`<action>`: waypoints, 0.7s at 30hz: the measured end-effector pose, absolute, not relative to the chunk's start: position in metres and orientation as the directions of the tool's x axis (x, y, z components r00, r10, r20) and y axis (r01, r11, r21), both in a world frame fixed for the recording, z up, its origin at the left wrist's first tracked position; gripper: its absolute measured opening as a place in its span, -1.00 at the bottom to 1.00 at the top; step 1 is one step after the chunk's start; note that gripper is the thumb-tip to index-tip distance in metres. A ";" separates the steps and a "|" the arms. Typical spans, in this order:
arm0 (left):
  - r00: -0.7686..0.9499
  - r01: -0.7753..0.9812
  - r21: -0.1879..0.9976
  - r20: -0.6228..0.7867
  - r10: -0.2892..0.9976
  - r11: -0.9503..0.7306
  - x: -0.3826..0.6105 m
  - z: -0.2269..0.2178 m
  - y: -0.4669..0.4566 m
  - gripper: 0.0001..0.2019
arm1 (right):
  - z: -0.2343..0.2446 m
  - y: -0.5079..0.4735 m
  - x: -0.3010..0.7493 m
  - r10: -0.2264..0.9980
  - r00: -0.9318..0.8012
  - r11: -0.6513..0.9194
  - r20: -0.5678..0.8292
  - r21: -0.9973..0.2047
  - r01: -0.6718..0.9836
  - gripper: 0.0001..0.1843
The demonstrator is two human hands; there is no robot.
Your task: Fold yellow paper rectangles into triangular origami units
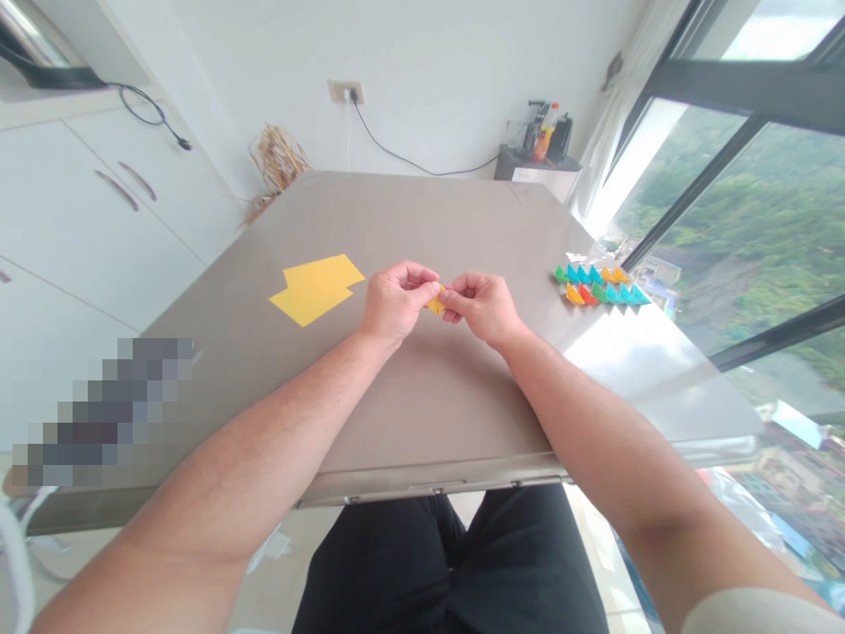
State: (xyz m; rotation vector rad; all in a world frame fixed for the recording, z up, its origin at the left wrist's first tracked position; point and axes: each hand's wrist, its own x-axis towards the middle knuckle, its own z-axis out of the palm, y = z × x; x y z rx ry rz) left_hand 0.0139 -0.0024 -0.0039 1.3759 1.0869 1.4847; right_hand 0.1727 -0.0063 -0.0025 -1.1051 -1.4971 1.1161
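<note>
Between my two hands, above the middle of the table, is a small folded piece of yellow paper (437, 305). My left hand (400, 302) pinches one side of it with thumb and fingers. On the other side my right hand (481, 305) pinches it too. The fingers cover much of the paper, so its full shape is hidden. To the left of my left hand lie flat yellow paper sheets (315, 289), overlapping one another. Over at the right edge of the table, two rows of small folded paper boats (598, 286) stand in green, blue, orange and red.
The grey-brown table (422, 211) has its front edge close to my lap. A pixelated dark object (106, 414) lies at the left edge. Windows (745, 202) run along the right. Bottles (545, 132) stand on a small cabinet behind, and a cord (422, 163) hangs along the wall.
</note>
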 end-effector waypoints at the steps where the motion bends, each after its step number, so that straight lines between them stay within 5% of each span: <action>1: -0.053 0.014 0.953 0.304 0.951 -0.304 0.013 -0.003 -0.003 -0.87 | -0.002 -0.007 0.173 0.977 -0.151 0.173 0.153 -0.976 0.131 -0.67; 7: 0.065 0.044 0.966 0.253 0.965 -0.256 0.007 -0.002 0.000 -0.81 | -0.002 -0.007 0.175 0.986 -0.138 0.108 0.090 -0.986 0.131 -0.76; 21: -0.031 0.111 0.975 0.195 0.980 -0.191 0.006 -0.012 0.009 -0.91 | -0.007 0.000 0.177 0.974 -0.226 0.076 0.008 -0.953 0.294 -0.86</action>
